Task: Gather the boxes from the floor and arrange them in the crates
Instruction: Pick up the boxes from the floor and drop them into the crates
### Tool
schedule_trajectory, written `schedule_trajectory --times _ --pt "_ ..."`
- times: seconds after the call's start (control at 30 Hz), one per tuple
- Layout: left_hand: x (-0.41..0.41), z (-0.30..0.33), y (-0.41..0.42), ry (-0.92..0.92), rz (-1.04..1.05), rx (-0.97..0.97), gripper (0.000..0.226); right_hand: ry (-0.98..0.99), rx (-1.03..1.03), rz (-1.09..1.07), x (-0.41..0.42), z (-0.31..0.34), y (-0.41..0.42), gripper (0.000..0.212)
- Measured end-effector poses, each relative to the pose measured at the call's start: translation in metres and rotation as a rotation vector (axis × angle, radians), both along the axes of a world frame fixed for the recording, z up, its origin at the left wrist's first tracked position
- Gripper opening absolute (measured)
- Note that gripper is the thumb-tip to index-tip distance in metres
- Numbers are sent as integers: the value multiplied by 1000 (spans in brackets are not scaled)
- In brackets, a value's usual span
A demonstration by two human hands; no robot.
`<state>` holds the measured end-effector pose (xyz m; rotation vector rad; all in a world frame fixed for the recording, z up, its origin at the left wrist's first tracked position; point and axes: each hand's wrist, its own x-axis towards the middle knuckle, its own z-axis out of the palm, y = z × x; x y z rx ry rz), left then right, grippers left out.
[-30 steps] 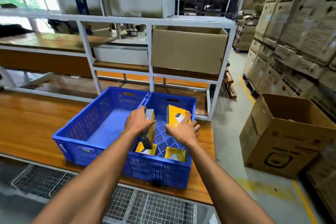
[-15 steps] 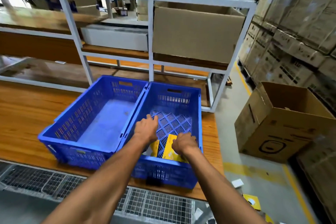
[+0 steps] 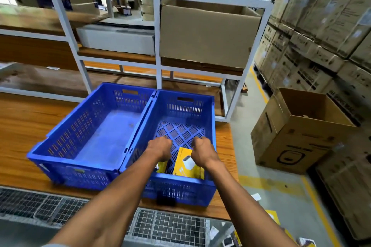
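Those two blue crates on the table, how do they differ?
The left crate has a smooth, solid floor and holds nothing visible; the right crate has an open lattice floor and holds yellow boxes at its near end, where both hands reach in. Both are blue, slotted-walled, side by side.

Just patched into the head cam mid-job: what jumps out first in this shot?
Two blue crates side by side on the wooden table: the left crate has no boxes in it, the right crate has yellow boxes at its near end. Both hands, left hand and right hand, reach in over them. More boxes lie on the floor, lower right.
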<state>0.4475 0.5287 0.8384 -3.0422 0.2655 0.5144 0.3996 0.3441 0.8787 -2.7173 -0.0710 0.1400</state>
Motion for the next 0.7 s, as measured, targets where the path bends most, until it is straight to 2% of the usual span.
schedule_trajectory --times 0.1,0.2,0.33,0.4,0.57,0.7 --pt "6 -12 -13 90 -35 -162 62 -40 18 26 -2 -1 -3 17" --pt "12 -28 -32 113 32 -259 65 -66 47 43 -3 -3 -5 17" --pt "16 -41 -54 222 162 -295 90 -95 57 79 -6 -7 -12 22" --pt "14 -50 -64 267 169 -291 94 -100 51 101 -8 -11 -18 21" --pt "14 -56 -65 366 146 -242 90 -112 78 116 -9 -20 -26 20" --pt "16 -46 -63 415 3 -200 75 -149 83 116 -7 -20 -24 19"
